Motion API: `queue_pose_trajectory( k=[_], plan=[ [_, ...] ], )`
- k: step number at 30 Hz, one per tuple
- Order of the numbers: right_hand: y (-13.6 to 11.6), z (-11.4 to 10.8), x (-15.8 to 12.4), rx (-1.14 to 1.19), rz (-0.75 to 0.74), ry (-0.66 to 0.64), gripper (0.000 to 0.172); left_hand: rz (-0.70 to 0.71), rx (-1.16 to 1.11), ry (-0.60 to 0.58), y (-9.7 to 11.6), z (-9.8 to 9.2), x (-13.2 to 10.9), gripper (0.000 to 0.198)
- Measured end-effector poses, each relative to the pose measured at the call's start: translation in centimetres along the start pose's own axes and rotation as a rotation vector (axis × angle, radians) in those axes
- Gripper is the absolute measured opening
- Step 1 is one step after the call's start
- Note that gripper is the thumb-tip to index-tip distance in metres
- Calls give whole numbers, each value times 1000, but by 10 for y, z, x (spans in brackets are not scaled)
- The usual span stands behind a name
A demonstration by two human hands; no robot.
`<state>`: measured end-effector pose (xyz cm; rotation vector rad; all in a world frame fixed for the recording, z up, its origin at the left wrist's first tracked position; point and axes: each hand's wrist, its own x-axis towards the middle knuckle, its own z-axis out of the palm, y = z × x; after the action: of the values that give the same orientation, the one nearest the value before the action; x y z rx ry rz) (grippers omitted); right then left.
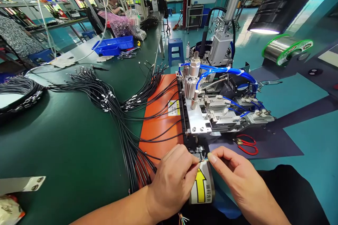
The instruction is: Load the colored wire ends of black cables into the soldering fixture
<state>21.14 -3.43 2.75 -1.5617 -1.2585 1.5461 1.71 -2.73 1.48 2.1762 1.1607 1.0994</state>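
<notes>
My left hand [175,177] is closed in a pinch at the end of a black cable [153,155], which runs in from the left. Thin wires [205,159] stick out between my two hands, and the thumb and finger of my right hand [235,174] pinch their tips. Both hands are just in front of the metal machine [194,112], above a plate with a yellow arrow [201,184]. Below my left hand, several coloured wire ends [182,218] poke out. Several more black cables cross the orange sheet [158,107] to the machine's edge.
A large bundle of black cables [116,112] lies on the green table [79,168]. Red-handled cutters [246,144] rest right of the machine. A solder spool [287,49] and black lamp [280,3] are at upper right. A blue tray [113,45] stands farther back; a person [114,5] sits beyond.
</notes>
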Motion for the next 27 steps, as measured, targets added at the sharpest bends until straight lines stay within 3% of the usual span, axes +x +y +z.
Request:
queue_pose_trajectory(
  k=[12,20,24,27],
  plan=[
    [-1,-3,-1,-38,2,-106,42,-7,2,-6,1,0,0,10],
    [-4,-3,0,-136,10,-110,48,6,18,-18,0,0,-1,12],
    [-5,-3,2,-237,-61,-79,46,7,12,-40,0,0,-1,13],
    [-3,-4,3,-297,-201,-82,37,16,-2,-62,0,-2,0,14]
  ],
)
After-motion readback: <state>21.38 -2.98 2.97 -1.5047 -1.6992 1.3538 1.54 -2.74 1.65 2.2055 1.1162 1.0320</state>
